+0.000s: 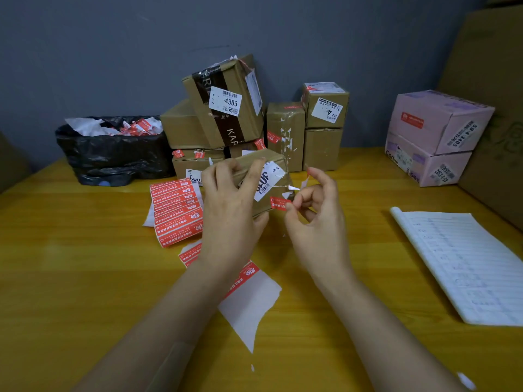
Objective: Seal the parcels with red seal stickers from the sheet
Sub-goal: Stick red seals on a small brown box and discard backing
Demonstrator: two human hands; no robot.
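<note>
The left hand (229, 210) wraps the near side of the small parcel (273, 172), so that face is hidden. The fingertips of the right hand (317, 216) cover one end of the red sticker (278, 203); I can't tell whether they pinch it or only press it. The left forearm lies across the torn sticker sheet (252, 301). The stickers' print is too small to read. The notebook (464, 264) runs off the right edge, its writing too faint to read. The big carton (486, 80) is cut off there too.

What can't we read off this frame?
Head view only.
- Parcel: near face, covered by the left hand gripping it.
- Red seal sticker: its end, pinched in the right hand; print too small.
- Notebook: writing too faint; cut by right edge.
- Lower sticker sheet: partly under left forearm.
</note>
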